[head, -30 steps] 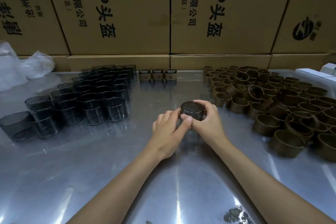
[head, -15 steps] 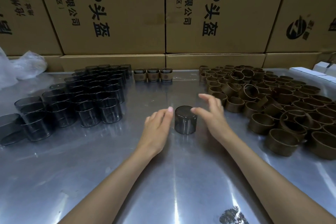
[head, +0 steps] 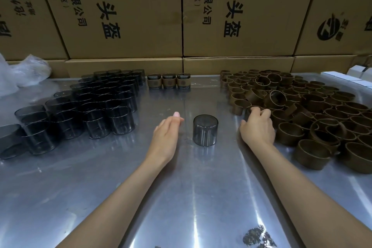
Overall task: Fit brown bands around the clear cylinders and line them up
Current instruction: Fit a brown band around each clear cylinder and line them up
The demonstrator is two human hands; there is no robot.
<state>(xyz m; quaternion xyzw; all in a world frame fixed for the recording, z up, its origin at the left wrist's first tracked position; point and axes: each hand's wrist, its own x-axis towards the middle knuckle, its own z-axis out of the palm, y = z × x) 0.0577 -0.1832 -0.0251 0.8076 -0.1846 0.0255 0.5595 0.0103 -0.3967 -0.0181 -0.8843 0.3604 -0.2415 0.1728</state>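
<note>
Steel worktop (head: 181, 197), cartons behind. Lone clear cylinder (head: 205, 130) upside down, centre. Left hand (head: 167, 133) beside it, fingers straight, empty. Right hand (head: 257, 125) at brown bands (head: 312, 110), fingers curling on near band; grip uncertain. Advice: lift one band only, keep it round, lower squarely over cylinder, left steadying.

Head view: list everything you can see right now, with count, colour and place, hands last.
Lone cylinder: one, smoky clear, upside down at table centre, no band.
Unbanded cylinders: dozens, smoky clear, grouped on the left.
Banded cylinders: three, clear with brown bands, in a row at the back.
Brown bands: a large heap, brown, on the right.
Table: one, shiny metal.
Cardboard boxes: several, tan with black print, stacked behind.
Plastic bag: one, clear, far left.
White boxes: a few, far right.
Left hand: open, beside the lone cylinder, not touching.
Right hand: fingers curled on a band at the heap's edge.
</note>
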